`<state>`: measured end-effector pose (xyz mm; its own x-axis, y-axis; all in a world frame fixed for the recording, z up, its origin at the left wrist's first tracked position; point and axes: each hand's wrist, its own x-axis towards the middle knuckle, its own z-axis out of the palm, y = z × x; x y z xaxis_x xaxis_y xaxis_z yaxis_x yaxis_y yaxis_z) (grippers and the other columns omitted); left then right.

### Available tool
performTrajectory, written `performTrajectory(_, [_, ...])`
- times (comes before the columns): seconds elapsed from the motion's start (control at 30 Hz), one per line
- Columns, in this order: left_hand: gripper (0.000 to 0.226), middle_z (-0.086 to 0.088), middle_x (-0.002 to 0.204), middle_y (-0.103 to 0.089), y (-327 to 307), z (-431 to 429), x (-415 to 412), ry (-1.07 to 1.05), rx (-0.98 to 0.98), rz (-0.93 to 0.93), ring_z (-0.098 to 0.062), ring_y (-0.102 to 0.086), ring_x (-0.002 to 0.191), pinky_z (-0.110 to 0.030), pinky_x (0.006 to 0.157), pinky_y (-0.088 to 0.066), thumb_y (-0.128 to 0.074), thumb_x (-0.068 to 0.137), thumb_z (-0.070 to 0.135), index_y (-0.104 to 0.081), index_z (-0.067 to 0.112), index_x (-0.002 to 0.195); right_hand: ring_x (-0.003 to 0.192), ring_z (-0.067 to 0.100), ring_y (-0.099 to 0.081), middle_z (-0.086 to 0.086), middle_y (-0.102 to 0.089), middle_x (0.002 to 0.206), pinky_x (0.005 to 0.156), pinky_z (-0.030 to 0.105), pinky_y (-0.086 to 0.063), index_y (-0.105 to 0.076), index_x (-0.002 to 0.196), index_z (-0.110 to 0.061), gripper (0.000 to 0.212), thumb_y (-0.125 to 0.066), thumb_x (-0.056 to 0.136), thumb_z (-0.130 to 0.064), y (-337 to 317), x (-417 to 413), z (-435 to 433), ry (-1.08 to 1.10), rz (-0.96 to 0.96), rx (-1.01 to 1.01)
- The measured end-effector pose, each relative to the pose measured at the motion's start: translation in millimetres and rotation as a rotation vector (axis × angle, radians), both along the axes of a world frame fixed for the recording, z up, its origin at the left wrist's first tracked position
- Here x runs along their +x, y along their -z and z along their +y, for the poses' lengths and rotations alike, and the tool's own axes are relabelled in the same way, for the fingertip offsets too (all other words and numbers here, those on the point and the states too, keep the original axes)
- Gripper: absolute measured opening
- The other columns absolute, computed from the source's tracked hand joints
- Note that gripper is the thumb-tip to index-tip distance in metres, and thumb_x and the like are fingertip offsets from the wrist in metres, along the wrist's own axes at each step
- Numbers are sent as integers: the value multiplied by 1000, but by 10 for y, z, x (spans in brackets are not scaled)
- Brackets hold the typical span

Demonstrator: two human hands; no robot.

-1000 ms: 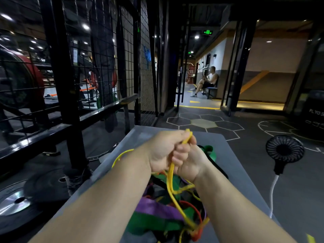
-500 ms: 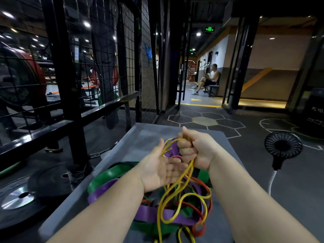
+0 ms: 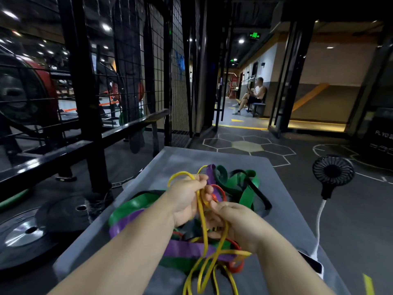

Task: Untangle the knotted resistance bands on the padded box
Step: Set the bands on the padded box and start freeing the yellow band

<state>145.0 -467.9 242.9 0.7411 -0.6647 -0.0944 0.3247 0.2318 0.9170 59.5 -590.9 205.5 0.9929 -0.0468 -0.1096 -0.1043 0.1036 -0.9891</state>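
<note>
Yellow is the strand in play: the left hand [image 3: 186,199] grips the upper loop of the yellow band [image 3: 201,220] with curled fingers, and the right hand [image 3: 236,227] closes round its strands just below. The knotted bands [image 3: 182,235] lie heaped in the middle of the grey padded box [image 3: 191,158], with the yellow one threaded among the purple band [image 3: 185,250], red band [image 3: 221,191] and green band [image 3: 247,188]. To do this step well, I would pull gently and follow the yellow strand to where it dips under the purple. Feeding the loop back through beats tugging, since stretched rubber likely tightens the knot.
</note>
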Motion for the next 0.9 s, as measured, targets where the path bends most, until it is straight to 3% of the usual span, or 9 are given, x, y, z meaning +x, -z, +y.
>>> performTrajectory(0.13, [14,-12,80,-71,110,202,-128,35,151,-183,-22,-67,66,-37,74,-53,-37,102,6,-40,15,111,46,12,-29,-1,-31,55,45,21,-31,-36,58,-20,40,-66,79,-35,9,-190,-1,-1,-71,-10])
performTrajectory(0.23, [21,-13,95,-73,129,316,-290,94,235,-225,-19,-68,73,-33,72,-54,-39,102,8,-43,22,118,41,9,-15,-5,-23,48,41,18,-14,-40,52,-22,39,-62,80,-38,-44,-340,41,-74,-17,-71])
performTrajectory(0.3, [21,-15,103,-72,138,372,-386,127,251,-243,-22,-66,72,-38,77,-53,-39,103,9,-45,24,117,38,7,-16,-6,-22,45,40,15,-17,-55,59,-17,32,-62,80,-39,-73,-443,102,-121,17,-137])
performTrajectory(0.4, [25,-17,102,-69,153,481,-534,135,259,-265,-23,-64,73,-46,84,-52,-40,102,11,-48,20,124,37,7,-16,-6,-20,44,39,17,-22,-58,66,-11,36,-63,87,-40,-98,-606,231,-119,-12,-130])
performTrajectory(0.5, [31,-15,98,-69,139,637,-734,196,328,-241,-22,-69,77,-32,66,-58,-41,103,27,-50,19,131,39,11,-19,-3,-23,47,46,25,-24,-49,60,-17,35,-52,84,-42,-182,-773,362,-22,-105,-44])
performTrajectory(0.67, [58,-6,85,-74,149,981,-1046,227,712,-394,-18,-67,74,-27,71,-51,-25,95,63,-59,23,119,39,10,-25,-4,-29,48,42,24,-26,-37,67,-14,39,-35,102,-31,-453,-1132,576,28,-246,-28])
performTrajectory(0.8, [68,3,58,-64,133,1118,-1279,86,1142,-706,-12,-59,58,-23,61,-44,-28,95,64,-67,14,70,37,8,-22,-4,-29,48,40,23,-21,-41,68,-14,40,-33,103,-32,-634,-1405,752,-3,-328,0])
performTrajectory(0.83, [68,3,58,-63,126,1139,-1300,41,1275,-831,-12,-58,58,-24,61,-43,-31,94,66,-65,15,64,37,8,-21,-4,-29,48,40,22,-20,-43,69,-14,40,-33,103,-33,-669,-1458,795,-13,-339,-10])
performTrajectory(0.9, [65,-2,80,-65,135,1164,-1299,-53,1456,-992,-19,-60,77,-29,71,-44,-36,89,71,-64,14,74,37,8,-19,-5,-28,48,39,20,-19,-46,71,-14,40,-33,103,-35,-713,-1543,878,-17,-338,-36])
